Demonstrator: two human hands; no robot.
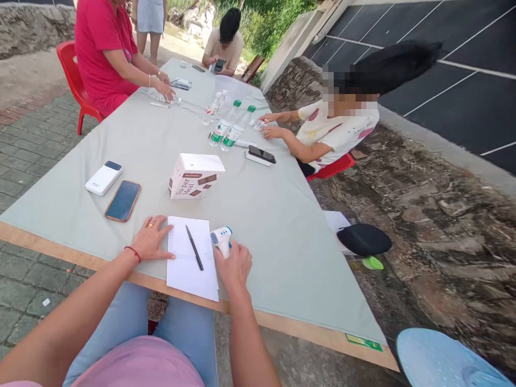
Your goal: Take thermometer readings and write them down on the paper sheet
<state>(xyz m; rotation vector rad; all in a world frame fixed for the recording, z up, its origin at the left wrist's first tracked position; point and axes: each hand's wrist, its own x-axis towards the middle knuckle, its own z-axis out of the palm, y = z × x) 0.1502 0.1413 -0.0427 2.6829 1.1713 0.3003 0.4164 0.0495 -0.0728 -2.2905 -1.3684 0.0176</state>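
My left hand lies flat with fingers spread, its thumb and fingertips on the left edge of a white paper sheet. A black pen rests slantwise on the sheet. To the right of the paper, my right hand is wrapped round the handle of a white and blue infrared thermometer, whose head points up and away from me. Beyond the paper stands a white box with brown chocolate-bar prints. A phone in an orange-brown case and a white power bank lie left of it.
Two green-capped water bottles stand mid-table, with smaller bottles and a pale basin behind. A black phone lies at the right edge. People sit on the left, right and far sides. A blue hat-like object is bottom right.
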